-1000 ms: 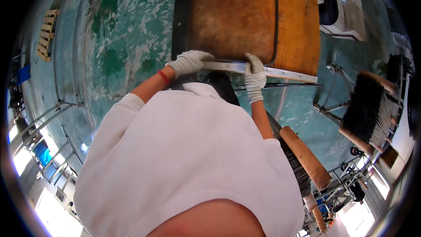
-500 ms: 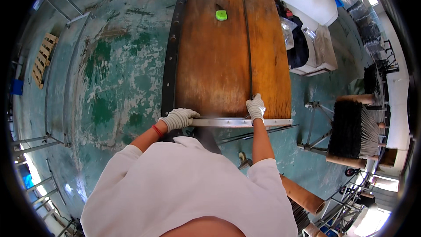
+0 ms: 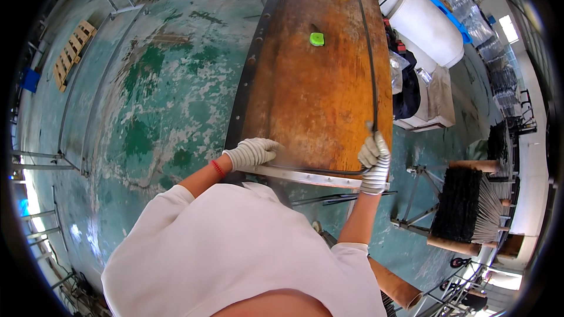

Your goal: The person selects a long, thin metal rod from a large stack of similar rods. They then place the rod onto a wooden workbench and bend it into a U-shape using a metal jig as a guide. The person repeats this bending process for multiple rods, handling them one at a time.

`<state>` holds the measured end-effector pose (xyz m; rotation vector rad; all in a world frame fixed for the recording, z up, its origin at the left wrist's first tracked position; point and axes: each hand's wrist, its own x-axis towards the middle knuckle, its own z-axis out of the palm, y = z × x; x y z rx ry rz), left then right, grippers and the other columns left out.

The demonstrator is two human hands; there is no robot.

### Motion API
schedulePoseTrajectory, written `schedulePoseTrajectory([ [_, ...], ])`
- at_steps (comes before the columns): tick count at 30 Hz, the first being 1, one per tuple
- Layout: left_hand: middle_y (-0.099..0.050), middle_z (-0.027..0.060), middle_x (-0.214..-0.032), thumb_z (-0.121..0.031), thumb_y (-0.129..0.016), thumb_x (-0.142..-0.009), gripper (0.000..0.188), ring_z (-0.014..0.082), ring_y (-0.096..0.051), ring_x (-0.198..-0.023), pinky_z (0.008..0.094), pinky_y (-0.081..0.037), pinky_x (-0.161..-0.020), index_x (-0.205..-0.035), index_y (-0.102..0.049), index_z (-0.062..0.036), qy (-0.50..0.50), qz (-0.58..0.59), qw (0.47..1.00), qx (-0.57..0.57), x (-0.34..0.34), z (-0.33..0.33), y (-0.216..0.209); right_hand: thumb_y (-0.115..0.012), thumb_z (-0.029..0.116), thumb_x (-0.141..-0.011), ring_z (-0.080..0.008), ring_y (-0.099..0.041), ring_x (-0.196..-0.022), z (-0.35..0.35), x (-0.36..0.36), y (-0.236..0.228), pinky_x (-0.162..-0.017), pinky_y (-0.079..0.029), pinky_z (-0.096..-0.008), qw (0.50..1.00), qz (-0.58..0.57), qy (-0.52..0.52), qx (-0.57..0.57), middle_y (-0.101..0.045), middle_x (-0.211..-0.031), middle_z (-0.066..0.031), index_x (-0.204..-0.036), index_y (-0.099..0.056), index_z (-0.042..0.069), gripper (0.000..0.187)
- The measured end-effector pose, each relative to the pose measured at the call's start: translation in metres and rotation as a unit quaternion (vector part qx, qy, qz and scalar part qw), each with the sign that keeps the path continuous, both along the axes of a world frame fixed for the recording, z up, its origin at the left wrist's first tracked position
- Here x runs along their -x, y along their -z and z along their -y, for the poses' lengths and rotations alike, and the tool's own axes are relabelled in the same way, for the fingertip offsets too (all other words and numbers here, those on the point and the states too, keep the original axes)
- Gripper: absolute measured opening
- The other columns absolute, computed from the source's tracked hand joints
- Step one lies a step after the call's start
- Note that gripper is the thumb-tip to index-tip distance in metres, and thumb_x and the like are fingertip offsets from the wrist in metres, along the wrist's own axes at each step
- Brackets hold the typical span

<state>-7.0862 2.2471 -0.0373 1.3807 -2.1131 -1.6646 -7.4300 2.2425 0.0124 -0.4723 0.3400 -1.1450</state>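
Wooden tabletop (image 3: 294,94), black rod (image 3: 373,82) now nearer its right edge, in right fingers (image 3: 368,154); hold of left fingers (image 3: 267,144) unclear.

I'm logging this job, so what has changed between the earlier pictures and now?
The right hand has moved right along the near end of the table and now grips the rod at its bend. The rod's long side has shifted right too, close to the table's right edge. The left hand stays by the near end; the tape measure keeps its place.
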Motion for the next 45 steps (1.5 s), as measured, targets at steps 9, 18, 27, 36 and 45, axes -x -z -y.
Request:
schedulePoseTrajectory([
  [9,-0.063,0.0107,-0.109,-0.018,-0.051,-0.086,0.033,0.0242,-0.058,-0.103,0.0313,-0.043,-0.09,-0.118,-0.059,-0.0166,-0.009,-0.034,0.997,0.065,-0.001,0.001,0.0,-0.052,0.012,-0.092,-0.0027,-0.029,-0.033,-0.067,-0.013,-0.169,-0.031,-0.024,-0.0184,0.912,-0.343,0.192,0.113,-0.034,-0.049,0.0056,-0.128,-0.039,-0.008,0.043],
  [18,-0.063,0.0101,-0.11,-0.023,-0.049,-0.085,0.035,0.024,-0.057,-0.104,0.0318,-0.042,-0.09,-0.118,-0.059,-0.0176,-0.004,-0.037,0.997,0.061,-0.004,0.006,0.011,-0.055,0.018,-0.092,-0.0045,-0.027,-0.031,-0.071,0.021,-0.149,-0.03,-0.024,-0.0194,0.847,-0.432,0.287,0.118,-0.033,-0.048,0.0058,-0.127,-0.046,-0.002,0.042],
  [27,-0.062,0.0048,-0.114,-0.016,-0.051,-0.088,0.033,0.0134,-0.053,-0.108,0.0268,-0.038,-0.096,-0.12,-0.057,-0.0076,-0.024,-0.176,0.984,-0.018,0.009,0.015,0.005,-0.057,0.01,-0.084,-0.0166,-0.058,-0.09,-0.033,-0.11,-0.05,-0.077,-0.046,-0.0284,0.74,-0.613,0.267,0.07,-0.064,-0.101,-0.0093,-0.113,-0.057,-0.005,0.034],
  [36,-0.062,0.0056,-0.081,-0.03,-0.06,-0.086,0.024,0.0182,-0.057,-0.072,0.0315,-0.049,-0.068,-0.09,-0.062,-0.0067,-0.492,-0.381,0.689,-0.371,0.024,0.03,0.033,-0.041,0.043,-0.088,-0.0372,-0.062,-0.089,0.001,-0.224,0.065,-0.078,-0.047,-0.0451,0.612,-0.791,-0.031,-0.002,-0.063,-0.098,-0.0227,-0.132,-0.039,0.017,0.051],
  [45,-0.063,0.0097,-0.093,-0.026,-0.061,-0.082,0.056,0.0216,-0.062,-0.068,0.0341,-0.047,-0.054,-0.132,-0.038,-0.0127,-0.486,-0.173,0.815,-0.265,-0.007,0.046,0.107,-0.05,0.032,-0.083,-0.029,-0.058,-0.101,-0.033,-0.173,0.1,-0.088,-0.045,-0.039,0.564,-0.812,-0.027,0.148,-0.061,-0.111,-0.0106,-0.113,-0.059,0.017,0.035],
])
